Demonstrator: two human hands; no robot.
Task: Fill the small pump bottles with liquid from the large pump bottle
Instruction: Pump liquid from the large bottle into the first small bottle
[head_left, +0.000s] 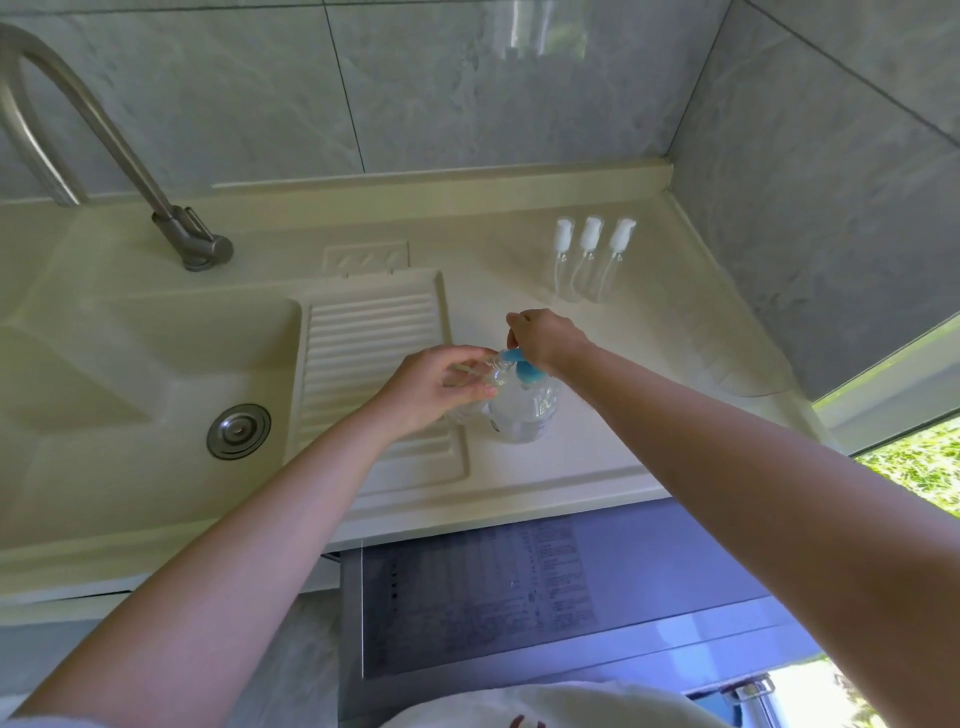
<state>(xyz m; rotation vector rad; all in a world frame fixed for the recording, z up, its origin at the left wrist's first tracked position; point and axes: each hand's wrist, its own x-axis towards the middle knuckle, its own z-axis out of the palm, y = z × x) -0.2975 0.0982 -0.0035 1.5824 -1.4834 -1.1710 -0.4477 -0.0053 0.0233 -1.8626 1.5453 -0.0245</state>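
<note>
Both hands are over the counter (519, 483) now; the large pump bottle (524, 408) stands upright just right of the ribbed draining board (371, 332), clear with a blue pump head (519, 361); the right hand (545, 340) sits on top of that pump, fingers curled down over the blue head, spout poking out leftward beneath them; the left hand (441, 387) holds a small clear bottle (480, 376) tilted up against the spout, fingers and thumb curled round it, its mouth right at the nozzle tip; whether liquid is flowing, cannot tell; three more small pump bottles (589, 260) with white caps stand in a row near the back wall, well apart from the hands; the sink (156, 364) and tap (171, 218) lie off to the left.
</note>
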